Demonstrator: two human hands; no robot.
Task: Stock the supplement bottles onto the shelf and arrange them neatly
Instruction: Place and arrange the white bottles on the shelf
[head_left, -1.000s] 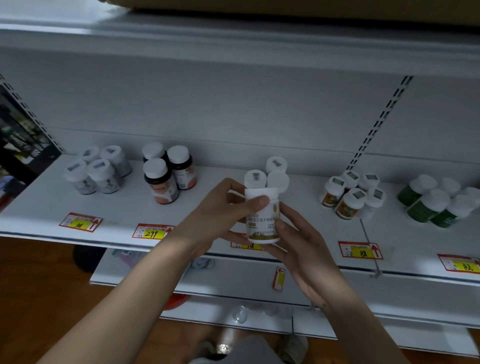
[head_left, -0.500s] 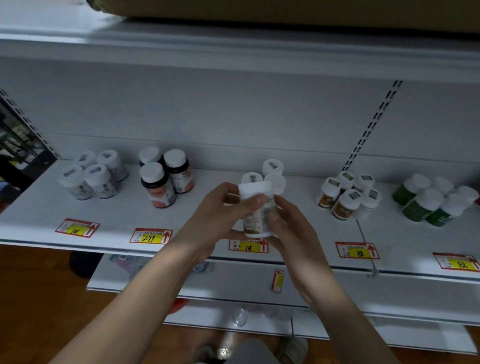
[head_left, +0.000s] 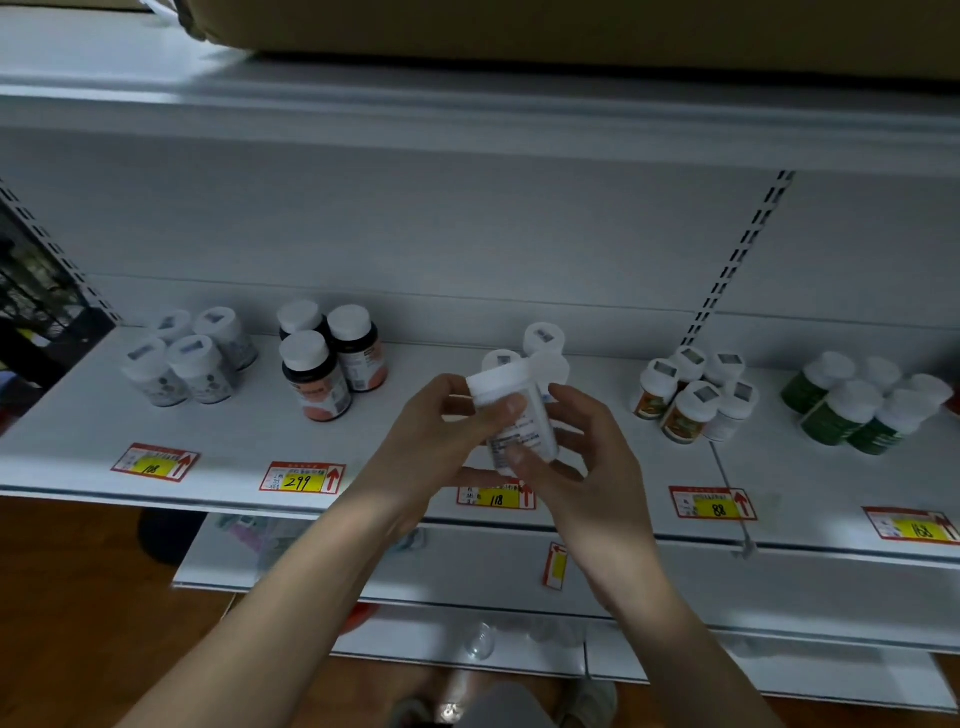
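I hold a white supplement bottle (head_left: 511, 415) with a white cap above the front of the white shelf (head_left: 244, 431), tilted with its cap to the left. My left hand (head_left: 436, 441) grips its upper part, thumb near the cap. My right hand (head_left: 582, 457) holds its lower part from the right, fingers curled round it. Right behind the held bottle, three matching white bottles (head_left: 543, 345) stand on the shelf, partly hidden.
Other groups stand along the shelf: pale grey-label bottles (head_left: 189, 358) at left, dark bottles with orange labels (head_left: 332, 358), small orange-label bottles (head_left: 693, 395), green bottles (head_left: 862, 405) at right. Red-and-yellow price tags (head_left: 301, 478) line the front edge. A cardboard box (head_left: 571, 31) sits overhead.
The bottle has turned in my hands from upright with its gold label facing me to tilted left with the printed back showing. My right hand has moved up beside it.
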